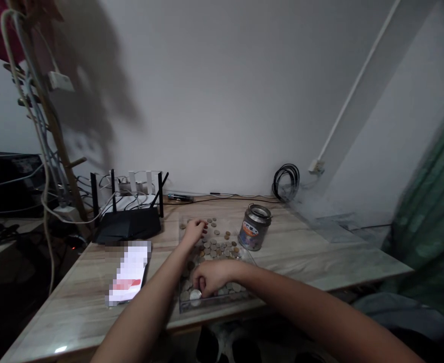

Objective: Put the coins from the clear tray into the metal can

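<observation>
Many loose coins (214,247), silver and some golden, lie spread in a shallow clear plastic tray (191,306) near the table's front edge. My left hand (195,231) is over the tray's far left part, its fingers curled together just above the coins. Whatever those fingers may hold is hidden. My right hand (214,275) reaches across the near part of the tray, fingers bent down and closed among the coins. Beside its fingertips is a bright silver coin (195,294), perhaps on a small stack. A grey metal can (252,232) with an open top stands right of the tray.
A lit phone (129,272), partly blurred out, lies left of my left forearm. Behind it stands a black router (129,224) with upright antennas and tangled cables. A coiled black cable (285,181) leans on the wall. A green curtain (429,212) hangs at the right.
</observation>
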A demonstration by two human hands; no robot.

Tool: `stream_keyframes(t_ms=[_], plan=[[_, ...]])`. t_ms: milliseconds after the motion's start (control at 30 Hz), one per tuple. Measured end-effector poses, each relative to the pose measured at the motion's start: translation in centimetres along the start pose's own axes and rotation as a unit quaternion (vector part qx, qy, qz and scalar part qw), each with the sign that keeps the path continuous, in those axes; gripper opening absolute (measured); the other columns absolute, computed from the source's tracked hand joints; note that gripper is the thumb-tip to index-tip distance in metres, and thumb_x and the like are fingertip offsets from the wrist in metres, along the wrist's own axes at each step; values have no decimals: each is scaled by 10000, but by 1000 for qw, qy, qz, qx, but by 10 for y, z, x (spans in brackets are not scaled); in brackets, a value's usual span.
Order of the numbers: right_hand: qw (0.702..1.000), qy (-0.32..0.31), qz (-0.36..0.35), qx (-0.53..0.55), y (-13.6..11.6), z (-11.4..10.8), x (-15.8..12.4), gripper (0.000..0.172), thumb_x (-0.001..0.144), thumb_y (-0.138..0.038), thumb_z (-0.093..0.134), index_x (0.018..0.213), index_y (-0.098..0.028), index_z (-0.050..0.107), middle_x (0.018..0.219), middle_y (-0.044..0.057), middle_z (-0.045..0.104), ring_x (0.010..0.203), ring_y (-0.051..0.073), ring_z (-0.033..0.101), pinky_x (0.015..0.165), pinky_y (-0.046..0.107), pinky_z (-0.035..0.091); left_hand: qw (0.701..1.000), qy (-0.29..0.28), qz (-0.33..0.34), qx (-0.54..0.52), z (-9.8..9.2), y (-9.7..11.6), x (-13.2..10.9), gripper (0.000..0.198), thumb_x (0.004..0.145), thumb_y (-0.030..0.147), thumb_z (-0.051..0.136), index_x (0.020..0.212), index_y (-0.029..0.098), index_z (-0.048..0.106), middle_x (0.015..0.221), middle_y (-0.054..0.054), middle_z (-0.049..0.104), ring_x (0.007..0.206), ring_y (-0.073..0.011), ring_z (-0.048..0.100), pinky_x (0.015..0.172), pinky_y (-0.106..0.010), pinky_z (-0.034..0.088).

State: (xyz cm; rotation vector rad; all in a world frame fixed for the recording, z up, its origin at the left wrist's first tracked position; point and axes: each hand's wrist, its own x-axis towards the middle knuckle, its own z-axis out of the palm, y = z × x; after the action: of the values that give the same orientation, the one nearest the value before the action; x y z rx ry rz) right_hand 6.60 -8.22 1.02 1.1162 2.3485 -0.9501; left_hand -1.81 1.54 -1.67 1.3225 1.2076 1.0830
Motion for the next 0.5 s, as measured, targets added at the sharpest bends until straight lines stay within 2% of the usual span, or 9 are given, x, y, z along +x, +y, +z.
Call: stream_keyframes(t_ms=[67,133,333,400,500], plan=[[996,-18,35,75,-1,2,3,235,657,-302,583,813,-129,608,588,-30,540,473,73,501,484,179,411,1000,-7,-4,-1,1,1,-1,201,753,156,399,789,116,593,818,-72,637,546,-71,551,446,-147,381],[994,-19,51,94,-6,4,6,238,674,-353,566,736,-126,605,539,-31,513,466,79,496,477,184,414,1000,-14,-9,-4,2,2,-2,192,754,149,401,779,117,588,807,-68,634,539,-66,542,441,-140,375],[998,26,20,-62,-18,1,6,104,646,-243,571,630,-148,610,472,-35,509,465,92,486,497,195,378,997,-61,-43,-22,3,4,-7,155,767,196,428,763,137,572,719,-41,615,533,-78,541,452,-158,385],[993,73,46,-84,-11,-9,0,96,626,-227,572,622,-143,618,500,-14,546,478,103,495,496,204,372,993,-90,-69,-28,3,4,-10,208,790,274,424,732,137,568,646,-38,600,497,-86,531,450,-174,393],[966,226,99,-80,8,-33,-9,117,621,-235,568,631,-133,624,540,14,578,489,109,492,484,207,355,963,-193,-174,-69,-1,2,-11,401,820,457,335,724,140,562,543,-40,565,438,-107,512,424,-203,396]])
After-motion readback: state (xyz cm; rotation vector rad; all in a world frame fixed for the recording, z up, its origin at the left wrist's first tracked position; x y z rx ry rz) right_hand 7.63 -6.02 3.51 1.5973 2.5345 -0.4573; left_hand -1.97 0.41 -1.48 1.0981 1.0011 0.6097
